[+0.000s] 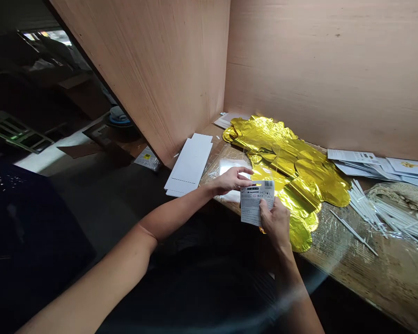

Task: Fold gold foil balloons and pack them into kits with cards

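Observation:
A white printed card (252, 208) with small text, a barcode and a hang hole is in my right hand (277, 222). The thumb presses on its printed face, and the other fingers are hidden behind it. My left hand (231, 180) reaches to the card's upper left corner, fingers stretched and a little apart, the thumb close to the top edge. Whether it touches the card I cannot tell. Behind the hands lies a pile of shiny gold foil balloons (282, 162), flat and overlapping. Clear plastic sleeves (230, 164) lie on the bench beside my left hand.
White cards (191, 164) are stacked at the bench's left end. On the right are white plastic sticks (365, 208), a single stick (353, 232), a bundle of string (400, 195) and printed cards (355, 160). Wooden panels (327, 69) wall the bench (379, 278) at the back and left.

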A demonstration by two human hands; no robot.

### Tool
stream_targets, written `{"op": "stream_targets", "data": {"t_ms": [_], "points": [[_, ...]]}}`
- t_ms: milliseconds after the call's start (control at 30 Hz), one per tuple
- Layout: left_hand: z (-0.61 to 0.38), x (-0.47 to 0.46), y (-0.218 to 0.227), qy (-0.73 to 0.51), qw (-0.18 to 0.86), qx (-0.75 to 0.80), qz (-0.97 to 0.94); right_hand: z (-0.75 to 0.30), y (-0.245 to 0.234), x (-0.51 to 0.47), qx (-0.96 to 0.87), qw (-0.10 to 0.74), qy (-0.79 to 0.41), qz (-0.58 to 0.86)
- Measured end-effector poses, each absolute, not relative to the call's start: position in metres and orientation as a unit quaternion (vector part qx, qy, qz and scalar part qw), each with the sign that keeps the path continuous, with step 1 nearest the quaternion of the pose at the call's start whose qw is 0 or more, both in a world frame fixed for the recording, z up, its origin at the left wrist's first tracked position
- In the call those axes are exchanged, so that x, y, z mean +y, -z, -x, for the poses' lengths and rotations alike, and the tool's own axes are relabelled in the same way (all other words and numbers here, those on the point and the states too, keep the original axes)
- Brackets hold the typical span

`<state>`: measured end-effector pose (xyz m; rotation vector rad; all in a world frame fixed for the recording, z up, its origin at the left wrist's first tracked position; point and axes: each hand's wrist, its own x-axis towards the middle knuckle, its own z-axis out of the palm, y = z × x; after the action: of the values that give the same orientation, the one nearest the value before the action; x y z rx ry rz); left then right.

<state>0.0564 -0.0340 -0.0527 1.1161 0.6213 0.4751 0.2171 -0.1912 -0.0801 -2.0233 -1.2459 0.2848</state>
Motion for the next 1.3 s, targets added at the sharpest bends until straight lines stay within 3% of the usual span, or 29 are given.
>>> {"op": "stream_targets", "data": {"t_ms": [167,267,500,700,1000,1300], "points": [[-0.088,-0.056,0.071,-0.351,0.694,0.311,-0.546,-0.229,0.083,-0.188,-0.364,0.573,-0.262,0.686],[-0.103,-0.062,0.082,-0.418,0.669,0.315,-0.527,-0.234,0.087,-0.185,-0.323,0.633,-0.320,0.627],[-0.125,-0.076,0.098,-0.466,0.711,0.301,-0.432,-0.234,0.094,-0.178,-0.327,0.634,-0.353,0.605],[-0.117,-0.078,0.078,-0.426,0.730,0.311,-0.435,-0.232,0.092,-0.189,-0.345,0.637,-0.384,0.573],[-0.137,-0.086,0.069,-0.329,0.838,0.248,-0.359,-0.236,0.088,-0.193,-0.296,0.669,-0.300,0.612],[-0.141,-0.091,0.068,-0.359,0.836,0.253,-0.329,-0.218,0.096,-0.230,-0.152,0.719,-0.410,0.540]]}}
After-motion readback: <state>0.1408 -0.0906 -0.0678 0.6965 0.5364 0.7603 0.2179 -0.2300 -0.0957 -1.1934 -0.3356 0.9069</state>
